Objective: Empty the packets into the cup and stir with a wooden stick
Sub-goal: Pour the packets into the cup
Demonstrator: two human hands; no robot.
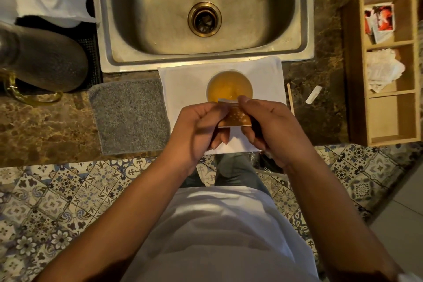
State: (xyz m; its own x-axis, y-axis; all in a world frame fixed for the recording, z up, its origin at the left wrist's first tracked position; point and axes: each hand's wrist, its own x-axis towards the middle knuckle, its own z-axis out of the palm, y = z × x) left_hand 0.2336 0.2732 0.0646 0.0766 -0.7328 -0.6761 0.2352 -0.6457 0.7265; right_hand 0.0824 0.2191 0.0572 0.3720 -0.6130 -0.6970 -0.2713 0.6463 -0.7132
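A white cup [229,86] holding amber liquid stands on a white cloth [183,84] just in front of the sink. Close to the cup's near rim, both hands pinch a small brown packet [235,117] with white edges. My left hand [199,128] grips its left side and my right hand [263,123] grips its top right edge. A wooden stick [290,98] lies on the counter to the right of the cloth, partly hidden by my right hand.
A steel sink [201,14] fills the back. A grey cloth [130,114] lies left of the white one. A dark kettle [43,57] sits far left. A wooden organiser [391,68] at right holds packets. A torn paper strip [313,94] lies near it.
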